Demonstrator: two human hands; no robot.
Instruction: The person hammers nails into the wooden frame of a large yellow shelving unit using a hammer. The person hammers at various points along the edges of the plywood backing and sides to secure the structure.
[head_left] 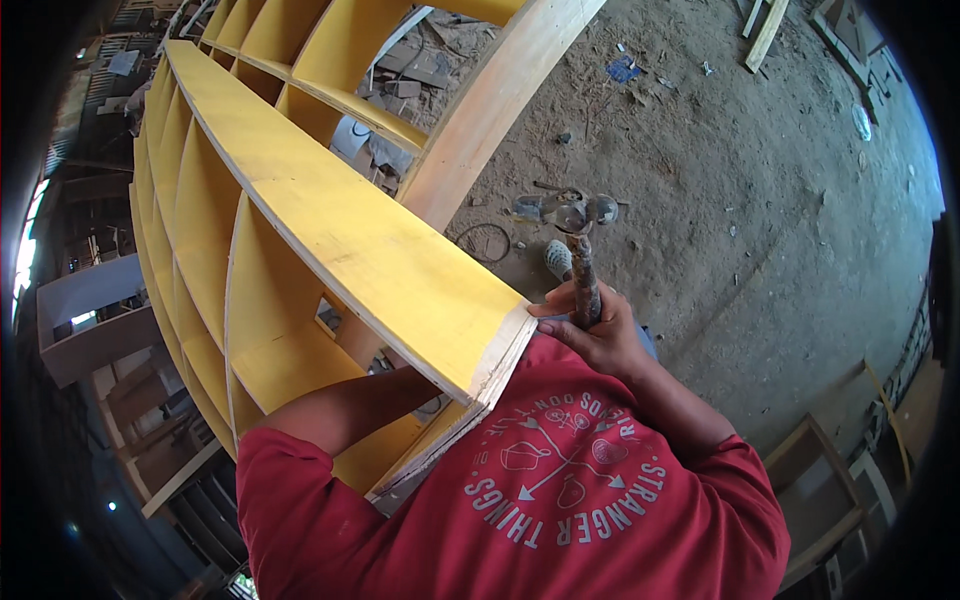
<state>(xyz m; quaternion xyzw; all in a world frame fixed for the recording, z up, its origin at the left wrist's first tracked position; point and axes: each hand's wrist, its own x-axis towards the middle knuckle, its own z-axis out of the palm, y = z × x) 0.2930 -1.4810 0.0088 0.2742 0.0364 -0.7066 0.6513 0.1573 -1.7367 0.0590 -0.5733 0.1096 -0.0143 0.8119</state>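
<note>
My right hand is wrapped around the dark, worn handle of a hammer, which stands nearly upright with its metal head at the top. The thumb and a finger of this hand reach to the corner of a long yellow board, at its bare wood end. This board forms the top edge of a large curved wooden frame. My left forearm passes beneath the board into an opening of the frame, and the board hides my left hand.
Yellow compartments of the frame run away to the far left. A pale wooden beam slants up behind the board. Dusty ground with scraps lies to the right. Wooden frames lean at the lower right; a box-like panel stands at left.
</note>
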